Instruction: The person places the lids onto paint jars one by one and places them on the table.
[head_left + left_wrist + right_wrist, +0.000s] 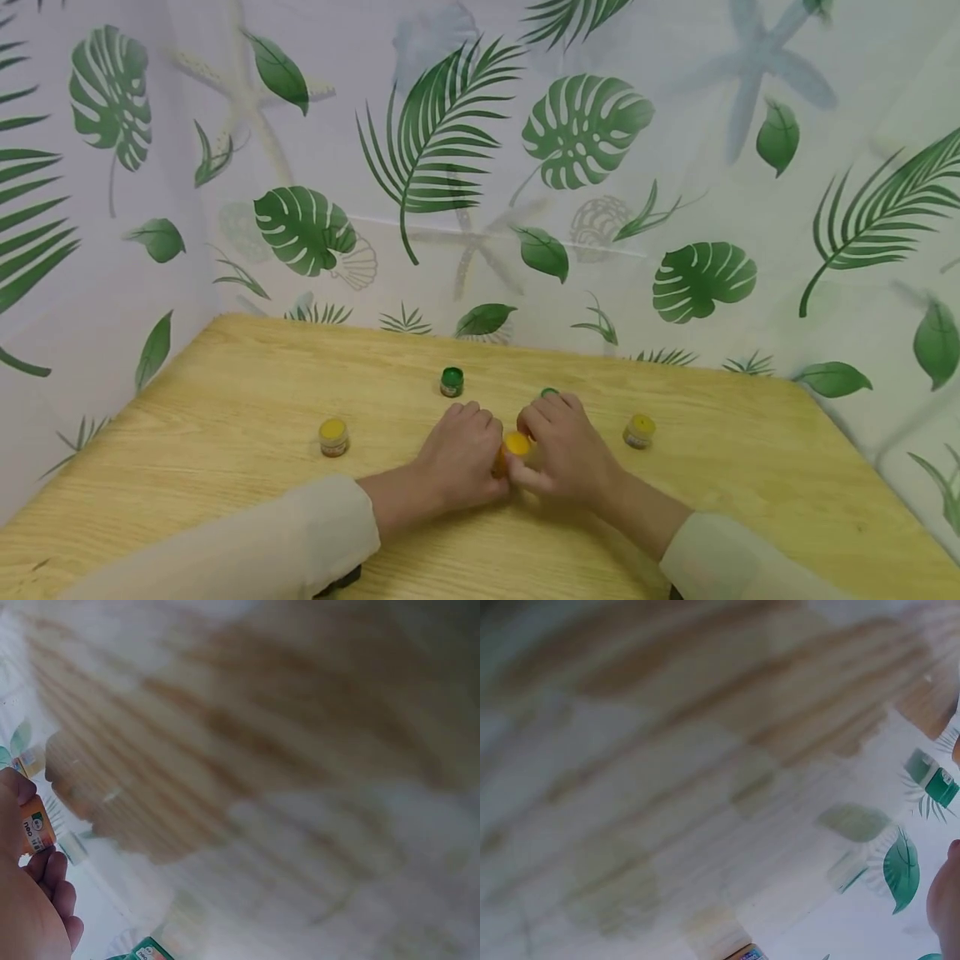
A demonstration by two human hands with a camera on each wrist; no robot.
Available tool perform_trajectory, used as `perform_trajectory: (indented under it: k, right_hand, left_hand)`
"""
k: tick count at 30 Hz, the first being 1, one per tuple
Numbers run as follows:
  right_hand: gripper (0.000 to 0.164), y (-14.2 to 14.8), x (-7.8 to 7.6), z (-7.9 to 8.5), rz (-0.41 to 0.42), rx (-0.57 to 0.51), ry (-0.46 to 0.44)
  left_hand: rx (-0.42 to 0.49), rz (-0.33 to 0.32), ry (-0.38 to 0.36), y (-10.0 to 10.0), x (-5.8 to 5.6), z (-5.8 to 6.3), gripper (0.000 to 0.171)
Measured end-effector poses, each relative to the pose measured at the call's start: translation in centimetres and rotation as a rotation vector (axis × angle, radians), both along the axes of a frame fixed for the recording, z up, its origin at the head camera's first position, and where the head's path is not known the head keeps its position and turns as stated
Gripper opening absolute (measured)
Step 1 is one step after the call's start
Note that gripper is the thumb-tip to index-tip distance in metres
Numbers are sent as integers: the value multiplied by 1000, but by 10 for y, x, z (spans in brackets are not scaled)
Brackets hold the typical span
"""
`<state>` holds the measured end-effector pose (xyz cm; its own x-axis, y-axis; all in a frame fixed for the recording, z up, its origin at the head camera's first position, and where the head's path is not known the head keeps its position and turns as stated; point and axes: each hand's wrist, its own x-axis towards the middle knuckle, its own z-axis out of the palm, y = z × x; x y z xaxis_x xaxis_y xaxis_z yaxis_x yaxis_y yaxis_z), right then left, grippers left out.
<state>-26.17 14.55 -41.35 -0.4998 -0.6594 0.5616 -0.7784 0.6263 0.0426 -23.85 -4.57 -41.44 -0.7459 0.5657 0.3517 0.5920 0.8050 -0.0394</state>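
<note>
A small orange paint jar (pixel 517 446) with a yellow-orange lid stands between both hands near the middle of the table. My left hand (pixel 463 457) grips its side, and in the left wrist view the jar's label (pixel 35 826) shows between thumb and fingers. From the other side, my right hand (pixel 570 450) pinches the lid between thumb and curled fingers. Just past the right hand, a green jar (pixel 550 392) is mostly hidden by the knuckles. At the right edge of the right wrist view only a slice of that hand shows.
Another green jar (pixel 452 382) stands farther back, left of centre. One yellow-topped jar (pixel 333 437) is to the left and a second yellow-topped jar (pixel 639 431) to the right. Behind the wood-grain table (pixel 247 375) hangs a leaf-patterned white sheet (pixel 480 167).
</note>
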Motion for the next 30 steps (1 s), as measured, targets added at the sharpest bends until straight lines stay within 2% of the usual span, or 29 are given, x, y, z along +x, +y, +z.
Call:
perform_trajectory:
  k: [5, 12, 17, 23, 30]
  right_hand:
    - [21, 1, -1, 3, 44, 5, 33]
    - [22, 1, 1, 1, 76, 33, 29]
    - [21, 0, -2, 0, 98, 59, 22]
    - [22, -1, -7, 2, 89, 60, 77]
    - [26, -2, -3, -4, 98, 54, 97]
  left_hand:
    - [-9, -12, 13, 1, -4, 4, 31]
    - [-18, -19, -6, 1, 0, 2, 30]
    - [-29, -14, 4, 1, -3, 3, 32]
    - [-17, -13, 60, 0, -8, 5, 31]
    - [-9, -30, 35, -1, -2, 2, 29]
